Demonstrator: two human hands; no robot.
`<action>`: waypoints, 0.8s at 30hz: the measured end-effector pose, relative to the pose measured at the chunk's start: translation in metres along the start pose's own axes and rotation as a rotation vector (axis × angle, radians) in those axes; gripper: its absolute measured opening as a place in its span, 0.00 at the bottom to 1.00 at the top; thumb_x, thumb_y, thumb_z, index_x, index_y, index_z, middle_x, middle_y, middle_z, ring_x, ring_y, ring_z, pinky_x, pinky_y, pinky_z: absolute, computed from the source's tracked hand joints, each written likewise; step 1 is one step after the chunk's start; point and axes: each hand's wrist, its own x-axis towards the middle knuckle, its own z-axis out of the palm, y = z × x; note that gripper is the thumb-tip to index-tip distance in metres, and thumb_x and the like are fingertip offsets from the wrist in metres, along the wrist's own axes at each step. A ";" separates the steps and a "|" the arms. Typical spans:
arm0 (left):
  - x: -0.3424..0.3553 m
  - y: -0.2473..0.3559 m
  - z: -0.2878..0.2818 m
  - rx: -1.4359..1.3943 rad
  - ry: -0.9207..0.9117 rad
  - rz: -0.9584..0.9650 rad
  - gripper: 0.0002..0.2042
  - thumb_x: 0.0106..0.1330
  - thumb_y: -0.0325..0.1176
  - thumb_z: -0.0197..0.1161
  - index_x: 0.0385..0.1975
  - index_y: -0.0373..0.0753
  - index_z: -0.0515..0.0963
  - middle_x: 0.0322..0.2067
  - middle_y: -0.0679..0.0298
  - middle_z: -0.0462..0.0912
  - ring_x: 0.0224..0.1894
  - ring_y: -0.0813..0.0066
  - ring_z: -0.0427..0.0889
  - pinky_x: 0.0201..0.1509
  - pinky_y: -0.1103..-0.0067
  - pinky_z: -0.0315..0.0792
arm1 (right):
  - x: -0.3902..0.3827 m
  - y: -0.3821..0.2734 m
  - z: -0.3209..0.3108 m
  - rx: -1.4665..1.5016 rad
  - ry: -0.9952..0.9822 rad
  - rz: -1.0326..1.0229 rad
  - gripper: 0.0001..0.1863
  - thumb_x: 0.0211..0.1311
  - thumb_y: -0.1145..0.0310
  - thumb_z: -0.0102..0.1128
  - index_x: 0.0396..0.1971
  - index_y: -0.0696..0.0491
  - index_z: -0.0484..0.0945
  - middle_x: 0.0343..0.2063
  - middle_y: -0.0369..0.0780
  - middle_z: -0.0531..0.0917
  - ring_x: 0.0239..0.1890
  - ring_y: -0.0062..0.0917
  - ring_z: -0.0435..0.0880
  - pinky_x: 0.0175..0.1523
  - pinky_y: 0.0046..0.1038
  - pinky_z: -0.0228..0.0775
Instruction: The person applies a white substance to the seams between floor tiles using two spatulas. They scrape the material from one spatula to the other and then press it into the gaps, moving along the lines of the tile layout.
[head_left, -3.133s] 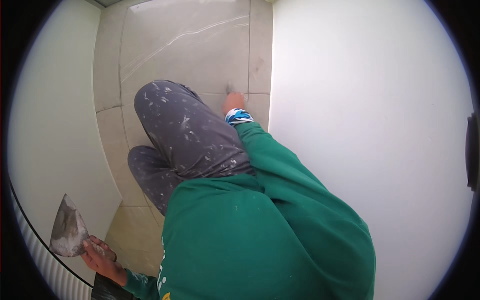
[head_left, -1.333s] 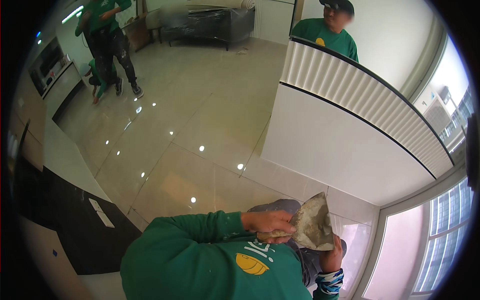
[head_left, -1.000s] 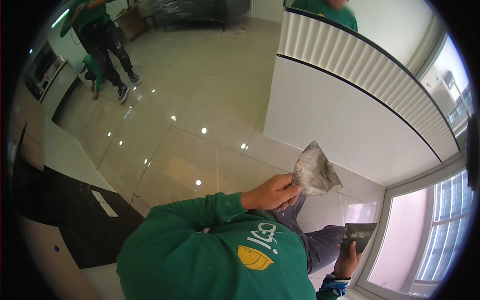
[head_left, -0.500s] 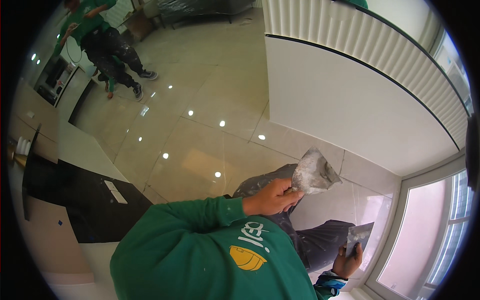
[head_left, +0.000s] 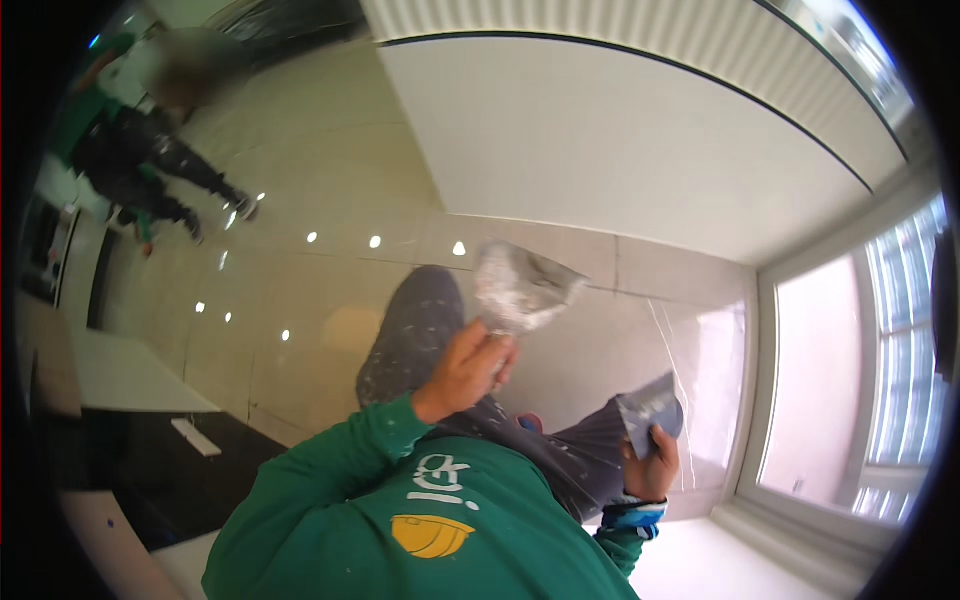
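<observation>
In the head view, my left hand (head_left: 468,370) grips the handle of a broad triangular metal trowel (head_left: 525,285), its blade streaked with pale residue and slightly blurred, raised over the floor in front of me. Lower on the right, my right hand (head_left: 655,460) holds a flat, rectangular grey scraper blade (head_left: 648,405) upright, thumb on its face. Both hands are near my paint-speckled bent knees (head_left: 410,330), apart from each other, above the glossy tiled floor (head_left: 570,350).
A white partition (head_left: 590,140) with a fluted band stands ahead. A framed glass door or window (head_left: 815,370) is at right, a black surface with white pieces (head_left: 140,450) at left. Two co-workers (head_left: 135,150) in green tops are at upper left, near a dark wrapped sofa (head_left: 310,25).
The scraper came into my right hand, which was low by the floor three seconds ago. Lately the view has turned, and trowel and scraper now appear farther left and higher.
</observation>
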 end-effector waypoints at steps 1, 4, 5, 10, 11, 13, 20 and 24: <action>0.000 -0.003 -0.002 0.017 -0.013 0.014 0.07 0.80 0.34 0.51 0.43 0.38 0.72 0.28 0.68 0.76 0.25 0.84 0.73 0.27 0.82 0.69 | -0.001 0.001 0.012 -0.020 -0.064 -0.004 0.16 0.68 0.65 0.57 0.50 0.59 0.77 0.38 0.44 0.87 0.33 0.32 0.85 0.30 0.30 0.70; -0.002 -0.008 -0.013 0.148 0.001 0.097 0.08 0.80 0.33 0.50 0.46 0.36 0.73 0.29 0.67 0.77 0.26 0.83 0.73 0.28 0.81 0.69 | -0.007 0.007 0.050 0.021 -0.255 0.077 0.18 0.68 0.66 0.57 0.53 0.61 0.76 0.39 0.47 0.86 0.34 0.33 0.85 0.30 0.31 0.72; -0.002 -0.008 -0.017 0.225 -0.023 0.131 0.09 0.79 0.32 0.50 0.47 0.35 0.74 0.30 0.65 0.78 0.26 0.82 0.74 0.28 0.80 0.70 | -0.010 0.009 0.062 0.012 -0.254 0.118 0.19 0.69 0.66 0.57 0.53 0.62 0.76 0.39 0.47 0.86 0.34 0.34 0.86 0.30 0.30 0.73; -0.007 -0.005 -0.024 0.686 -0.167 0.356 0.10 0.75 0.27 0.53 0.52 0.33 0.75 0.32 0.58 0.79 0.28 0.73 0.77 0.32 0.75 0.73 | -0.026 0.026 0.101 0.111 -0.311 0.251 0.15 0.74 0.69 0.53 0.53 0.63 0.75 0.41 0.48 0.86 0.37 0.35 0.87 0.34 0.31 0.74; -0.010 -0.003 -0.023 0.760 -0.215 0.368 0.14 0.73 0.26 0.55 0.56 0.33 0.74 0.34 0.56 0.79 0.28 0.69 0.78 0.33 0.73 0.74 | -0.029 0.028 0.105 0.125 -0.317 0.255 0.15 0.74 0.70 0.52 0.54 0.63 0.75 0.41 0.48 0.86 0.37 0.35 0.87 0.34 0.31 0.74; -0.013 -0.002 -0.020 0.877 -0.320 0.505 0.23 0.67 0.23 0.58 0.63 0.34 0.73 0.37 0.52 0.79 0.30 0.61 0.80 0.36 0.70 0.77 | -0.033 0.033 0.111 0.152 -0.364 0.270 0.15 0.75 0.70 0.52 0.54 0.62 0.75 0.40 0.47 0.86 0.37 0.35 0.87 0.34 0.31 0.74; -0.023 -0.005 -0.052 1.139 -0.467 0.624 0.35 0.56 0.22 0.62 0.69 0.37 0.69 0.45 0.50 0.79 0.38 0.50 0.81 0.43 0.62 0.78 | -0.045 0.030 0.126 0.173 -0.273 0.244 0.17 0.69 0.73 0.54 0.55 0.63 0.73 0.39 0.47 0.86 0.34 0.35 0.85 0.31 0.32 0.73; -0.016 -0.003 -0.086 1.326 -0.465 0.597 0.25 0.65 0.23 0.58 0.64 0.35 0.72 0.39 0.53 0.80 0.31 0.59 0.82 0.36 0.67 0.78 | -0.050 0.024 0.124 0.216 -0.328 0.165 0.17 0.71 0.73 0.56 0.56 0.62 0.73 0.42 0.48 0.85 0.36 0.36 0.86 0.32 0.33 0.75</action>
